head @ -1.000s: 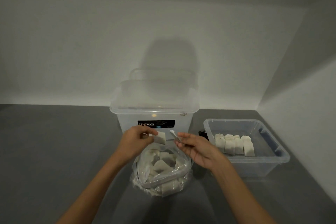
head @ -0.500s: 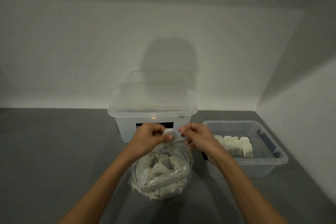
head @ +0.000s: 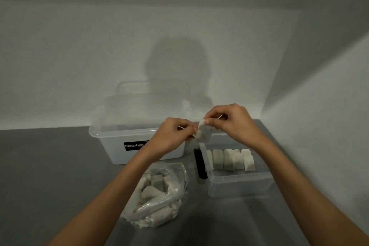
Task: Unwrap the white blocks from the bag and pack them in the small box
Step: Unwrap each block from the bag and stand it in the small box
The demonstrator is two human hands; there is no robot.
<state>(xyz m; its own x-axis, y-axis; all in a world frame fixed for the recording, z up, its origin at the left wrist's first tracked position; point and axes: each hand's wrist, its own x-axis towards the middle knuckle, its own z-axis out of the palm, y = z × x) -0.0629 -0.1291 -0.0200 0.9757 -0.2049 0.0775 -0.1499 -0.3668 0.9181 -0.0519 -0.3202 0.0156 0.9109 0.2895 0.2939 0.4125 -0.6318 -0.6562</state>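
Both hands hold one white block (head: 203, 133) in mid-air between them, above the gap between the two boxes. My left hand (head: 171, 136) pinches its left side and my right hand (head: 231, 123) pinches its top right; clear wrap seems to cling to it. Below, a clear plastic bag (head: 157, 193) with several white blocks lies on the grey table. The small clear box (head: 239, 183) stands to the right, with a row of several white blocks (head: 231, 159) standing inside it.
A large clear Megabox container (head: 123, 138) stands behind the bag against the white wall. A black object (head: 200, 164) lies between the two boxes. A white side wall (head: 319, 126) closes the right side. Grey tabletop (head: 50, 166) extends to the left.
Both hands have risen and shifted right with the block, from above the bag to above the small box's left edge. The view has tilted and moved.
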